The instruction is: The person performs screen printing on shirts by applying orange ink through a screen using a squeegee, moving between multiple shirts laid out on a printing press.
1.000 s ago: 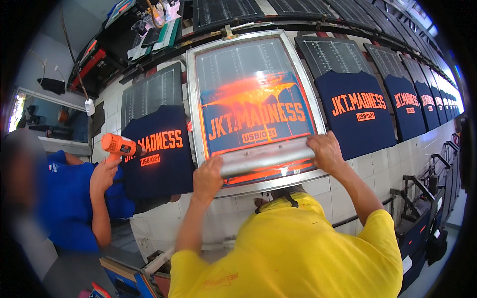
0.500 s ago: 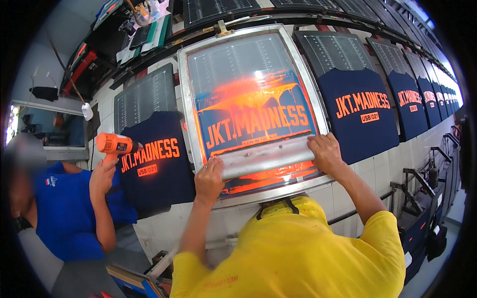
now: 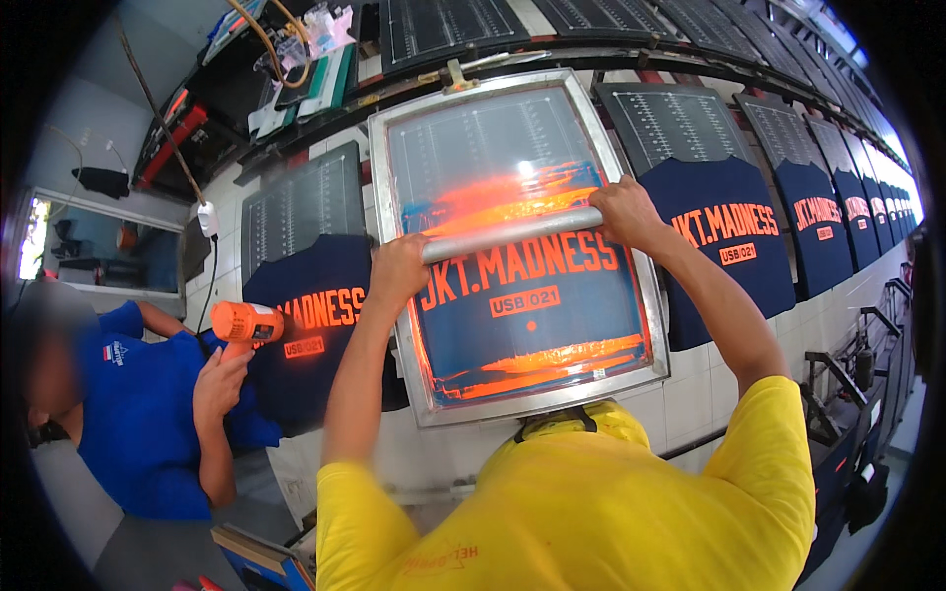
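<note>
Both my hands are closed on a wide squeegee [image 3: 514,234] with a metal holder, my left hand [image 3: 398,268] at its left end and my right hand [image 3: 629,211] at its right end. It lies across a metal-framed printing screen [image 3: 662,368], about midway along it. Wet orange ink [image 3: 493,200] is heaped on the far side of the squeegee, and more orange streaks lie at the screen's near end. Through the mesh, orange lettering shows over dark navy cloth. The squeegee's blade edge is hidden.
At left, a person in a blue shirt [image 3: 148,414] points an orange heat gun [image 3: 246,323] at a printed navy shirt [image 3: 320,364]. More printed shirts [image 3: 729,286] on dark boards line the right side. A hanging cord [image 3: 163,123] with a white socket dangles at the upper left.
My hands have moved the squeegee away from me, from the screen's near part to its middle. The printed lettering it covered now shows behind it. The heat gun has shifted slightly.
</note>
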The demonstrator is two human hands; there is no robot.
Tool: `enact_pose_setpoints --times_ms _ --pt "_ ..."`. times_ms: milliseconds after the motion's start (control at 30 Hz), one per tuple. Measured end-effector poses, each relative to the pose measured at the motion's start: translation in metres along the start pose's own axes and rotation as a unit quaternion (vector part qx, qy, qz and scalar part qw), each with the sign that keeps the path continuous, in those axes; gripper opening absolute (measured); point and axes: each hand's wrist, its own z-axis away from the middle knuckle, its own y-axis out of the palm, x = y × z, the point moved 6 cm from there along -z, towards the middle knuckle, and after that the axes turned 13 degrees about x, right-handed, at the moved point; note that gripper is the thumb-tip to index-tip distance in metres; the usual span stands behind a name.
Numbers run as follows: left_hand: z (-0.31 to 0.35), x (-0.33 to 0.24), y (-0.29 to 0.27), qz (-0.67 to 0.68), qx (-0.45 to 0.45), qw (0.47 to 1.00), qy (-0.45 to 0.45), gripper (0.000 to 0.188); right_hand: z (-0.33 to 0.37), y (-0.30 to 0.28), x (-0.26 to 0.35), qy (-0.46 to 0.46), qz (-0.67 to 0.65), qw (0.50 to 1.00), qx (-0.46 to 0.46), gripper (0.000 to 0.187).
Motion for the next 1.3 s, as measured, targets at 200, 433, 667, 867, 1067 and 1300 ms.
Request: enact_pose_setpoints --times_ms 200,433,667,867,1067,1300 --pt "-0.005 -0.001 -0.023 -0.002 0.068 0.996 -0.06 0.02 -0.011 -0.032 -0.004 0.007 -0.005 1.0 0.016 0.017" --pt "0.009 -0.017 -0.066 -0.002 -0.029 0.999 -0.029 0.02 0.009 -0.081 0.009 -0.009 0.024 0.996 -0.08 0.013" --pt "0.076 -0.051 -0.064 -0.022 -0.083 0.996 -0.001 0.032 0.081 -0.088 0.048 -0.022 0.014 0.988 -0.153 0.023" --pt "0.168 -0.103 -0.019 0.004 -0.052 0.999 -0.002 0.037 0.176 -0.032 0.097 -0.038 -0.003 0.988 -0.152 0.035" --pt "0.221 -0.121 0.046 0.006 -0.061 0.998 -0.012 0.039 0.221 0.021 0.125 -0.014 -0.044 0.994 -0.096 0.036" --pt "0.24 -0.135 0.071 0.023 -0.014 0.999 -0.039 0.048 0.24 0.043 0.139 0.011 -0.068 0.998 -0.014 0.059"
